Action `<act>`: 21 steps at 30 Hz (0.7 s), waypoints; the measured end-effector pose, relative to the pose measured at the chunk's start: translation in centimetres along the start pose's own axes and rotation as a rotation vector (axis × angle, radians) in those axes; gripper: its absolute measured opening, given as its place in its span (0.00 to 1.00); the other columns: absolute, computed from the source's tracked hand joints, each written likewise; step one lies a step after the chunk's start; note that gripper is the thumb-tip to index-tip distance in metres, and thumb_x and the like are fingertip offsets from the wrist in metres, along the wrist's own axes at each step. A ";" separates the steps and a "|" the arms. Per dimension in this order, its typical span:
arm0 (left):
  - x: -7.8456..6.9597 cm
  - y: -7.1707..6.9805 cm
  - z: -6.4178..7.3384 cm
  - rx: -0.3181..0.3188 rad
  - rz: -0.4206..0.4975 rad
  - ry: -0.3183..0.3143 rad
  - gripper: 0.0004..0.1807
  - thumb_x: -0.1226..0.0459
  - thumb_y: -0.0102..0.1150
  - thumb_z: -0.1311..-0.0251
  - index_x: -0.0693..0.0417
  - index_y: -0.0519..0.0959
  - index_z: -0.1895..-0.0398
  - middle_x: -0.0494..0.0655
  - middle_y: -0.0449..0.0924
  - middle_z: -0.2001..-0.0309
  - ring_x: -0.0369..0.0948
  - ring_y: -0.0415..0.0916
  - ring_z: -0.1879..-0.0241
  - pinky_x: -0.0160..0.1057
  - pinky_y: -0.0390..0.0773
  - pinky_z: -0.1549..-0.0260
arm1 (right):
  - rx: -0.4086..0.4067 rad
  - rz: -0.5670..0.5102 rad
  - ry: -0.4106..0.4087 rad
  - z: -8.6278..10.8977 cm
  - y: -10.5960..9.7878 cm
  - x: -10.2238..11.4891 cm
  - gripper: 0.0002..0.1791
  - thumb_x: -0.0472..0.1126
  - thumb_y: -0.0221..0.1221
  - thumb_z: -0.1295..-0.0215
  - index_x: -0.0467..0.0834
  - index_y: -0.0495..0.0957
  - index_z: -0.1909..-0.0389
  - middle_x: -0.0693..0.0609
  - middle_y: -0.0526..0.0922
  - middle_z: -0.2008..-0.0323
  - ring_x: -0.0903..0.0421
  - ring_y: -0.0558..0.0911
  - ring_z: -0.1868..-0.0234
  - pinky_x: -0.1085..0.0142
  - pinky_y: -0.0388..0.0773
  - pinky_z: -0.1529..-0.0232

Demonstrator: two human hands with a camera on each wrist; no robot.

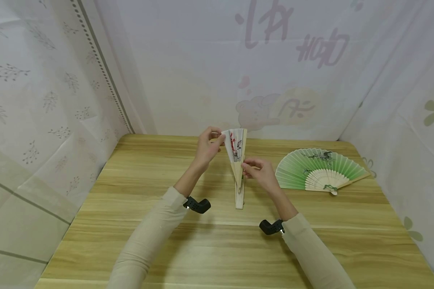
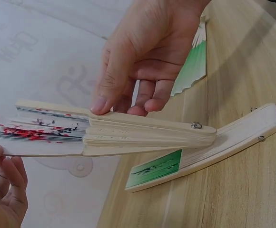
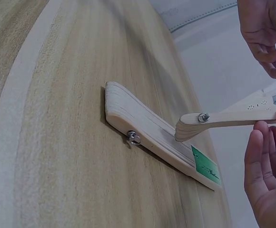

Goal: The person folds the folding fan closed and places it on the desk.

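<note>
Over a closed fan (image 1: 240, 200) on the table (image 1: 224, 253), left of the open green fan (image 1: 322, 168), the white fan (image 1: 236, 146) seems held part-spread by opposing grips: left hand (image 1: 208, 147) pinching its far left edge, right hand (image 1: 261, 171) its right side.

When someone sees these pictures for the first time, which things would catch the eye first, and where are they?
Probably the wide-open green fan, spread on the right side of the table. Next, the partly open white fan with red print, held by the left hand and right hand near the middle. Below it lies a folded fan with green print.
</note>
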State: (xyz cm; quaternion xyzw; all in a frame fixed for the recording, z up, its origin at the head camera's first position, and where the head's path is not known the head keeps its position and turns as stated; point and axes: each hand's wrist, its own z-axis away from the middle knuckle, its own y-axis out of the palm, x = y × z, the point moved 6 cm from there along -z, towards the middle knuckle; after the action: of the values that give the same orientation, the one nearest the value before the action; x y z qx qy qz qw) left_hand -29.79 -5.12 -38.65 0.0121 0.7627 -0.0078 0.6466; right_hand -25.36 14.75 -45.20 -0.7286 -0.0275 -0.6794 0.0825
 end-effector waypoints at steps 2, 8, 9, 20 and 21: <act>0.0 0.0 0.0 0.000 0.002 0.001 0.07 0.69 0.59 0.28 0.63 0.75 0.53 0.57 0.78 0.57 0.43 0.81 0.67 0.35 0.77 0.71 | 0.013 0.013 0.001 0.0 0.1 -0.1 0.14 0.32 0.62 0.29 0.25 0.80 0.49 0.33 0.82 0.57 0.52 0.84 0.65 0.49 0.83 0.56; 0.1 -0.2 0.0 0.006 -0.012 0.032 0.08 0.68 0.59 0.28 0.64 0.76 0.51 0.56 0.78 0.57 0.43 0.81 0.66 0.36 0.78 0.70 | 0.063 0.049 0.002 0.0 0.5 -0.3 0.14 0.34 0.61 0.27 0.26 0.80 0.49 0.35 0.82 0.60 0.54 0.82 0.64 0.58 0.84 0.58; 0.1 -0.2 0.0 0.007 -0.018 0.040 0.08 0.68 0.59 0.28 0.64 0.76 0.51 0.55 0.77 0.57 0.43 0.81 0.66 0.37 0.78 0.70 | 0.071 0.053 0.000 0.1 0.5 -0.3 0.14 0.34 0.60 0.26 0.26 0.80 0.49 0.35 0.82 0.60 0.54 0.82 0.64 0.59 0.84 0.58; 0.3 0.0 0.1 0.005 0.007 0.010 0.08 0.68 0.60 0.28 0.60 0.79 0.50 0.52 0.80 0.58 0.50 0.83 0.63 0.45 0.80 0.66 | 0.132 0.110 -0.043 0.2 0.8 0.1 0.13 0.33 0.58 0.24 0.26 0.79 0.49 0.38 0.82 0.64 0.47 0.81 0.62 0.46 0.82 0.56; 0.3 0.0 0.2 0.006 0.009 0.000 0.08 0.68 0.60 0.28 0.60 0.79 0.50 0.53 0.80 0.58 0.47 0.82 0.64 0.42 0.80 0.68 | 0.133 0.113 -0.036 0.1 0.8 0.1 0.13 0.34 0.58 0.24 0.26 0.79 0.49 0.39 0.82 0.64 0.48 0.81 0.62 0.47 0.83 0.56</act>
State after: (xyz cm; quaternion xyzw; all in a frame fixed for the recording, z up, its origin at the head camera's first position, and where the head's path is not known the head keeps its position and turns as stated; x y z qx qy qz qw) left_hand -29.68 -5.11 -38.94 0.0175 0.7627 -0.0070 0.6464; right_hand -25.11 13.95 -45.16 -0.7341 -0.0328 -0.6570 0.1684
